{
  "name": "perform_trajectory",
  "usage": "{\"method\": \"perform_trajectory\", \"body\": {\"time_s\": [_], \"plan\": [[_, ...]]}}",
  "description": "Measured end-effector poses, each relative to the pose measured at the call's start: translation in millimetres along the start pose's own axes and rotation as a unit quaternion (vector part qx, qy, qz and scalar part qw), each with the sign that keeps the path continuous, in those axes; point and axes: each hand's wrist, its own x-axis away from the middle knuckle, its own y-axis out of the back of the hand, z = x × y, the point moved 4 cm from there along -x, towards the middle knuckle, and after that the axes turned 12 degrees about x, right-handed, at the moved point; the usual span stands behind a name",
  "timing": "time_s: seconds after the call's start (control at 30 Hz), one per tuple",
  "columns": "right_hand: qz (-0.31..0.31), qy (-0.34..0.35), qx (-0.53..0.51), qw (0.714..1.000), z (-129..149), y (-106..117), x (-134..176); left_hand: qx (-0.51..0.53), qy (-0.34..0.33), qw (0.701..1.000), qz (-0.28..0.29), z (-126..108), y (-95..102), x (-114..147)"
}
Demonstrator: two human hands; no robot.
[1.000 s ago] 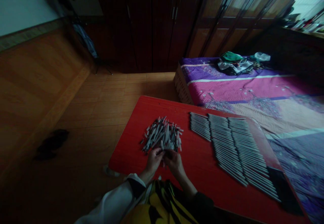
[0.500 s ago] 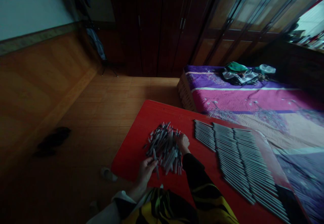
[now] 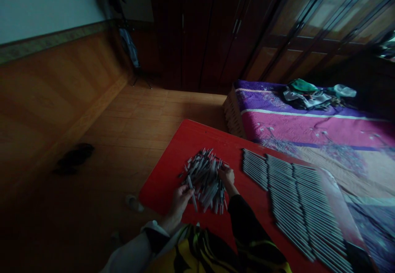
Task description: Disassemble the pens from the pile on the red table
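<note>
My left hand (image 3: 180, 201) pinches a slim, light-coloured pen (image 3: 192, 192) at the near left side of a loose heap. The heap (image 3: 205, 178) is a jumble of pen-like sticks, grey, clear and dark, lying on a red table (image 3: 182, 137). At the heap's right edge is my right hand (image 3: 227, 176), its fingers bent together among the sticks; what they grip is too small and dark to tell. To the right, finished-looking pens (image 3: 293, 199) lie side by side in three long columns.
Beyond the table's far right edge stands a bed (image 3: 308, 127) with a purple and pink cover and a pile of clothes (image 3: 308, 94). Dark wardrobes (image 3: 200, 38) line the back. Shoes (image 3: 74, 157) and a light slipper (image 3: 134, 203) are on the tiled floor to the left.
The view has turned slightly left, so everything sits farther right. My left hand still holds its pen, and my right hand's fingers have shifted a little at the heap's edge.
</note>
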Motion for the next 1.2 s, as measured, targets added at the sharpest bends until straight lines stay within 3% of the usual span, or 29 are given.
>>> {"method": "perform_trajectory", "body": {"time_s": [0.27,0.43,0.63,0.9,1.03,1.13,1.2], "plan": [[-0.035,0.021,-0.120,0.992,-13.1,5.6,26.0,0.128,0.046,0.991,-0.020,2.4,-4.6,-22.5],[-0.026,0.038,-0.163,0.986,-24.6,1.8,50.8,0.178,0.083,0.979,-0.049,6.2,-7.8,-31.8],[-0.012,0.019,-0.185,0.982,-25.6,-5.0,59.7,0.213,0.108,0.968,-0.081,19.7,-7.1,-39.6],[-0.010,0.003,-0.225,0.974,-21.4,4.2,65.6,0.228,0.099,0.964,-0.099,24.4,2.0,-46.8],[-0.016,0.010,-0.285,0.958,-9.8,16.2,85.6,0.223,0.095,0.965,-0.097,22.2,2.2,-46.4],[-0.050,0.022,-0.382,0.923,8.0,36.2,107.6,0.209,0.114,0.967,-0.087,21.9,-1.5,-44.9],[-0.080,0.035,-0.389,0.917,21.7,50.2,120.3,0.200,0.122,0.969,-0.081,22.4,-4.5,-43.4]]}}
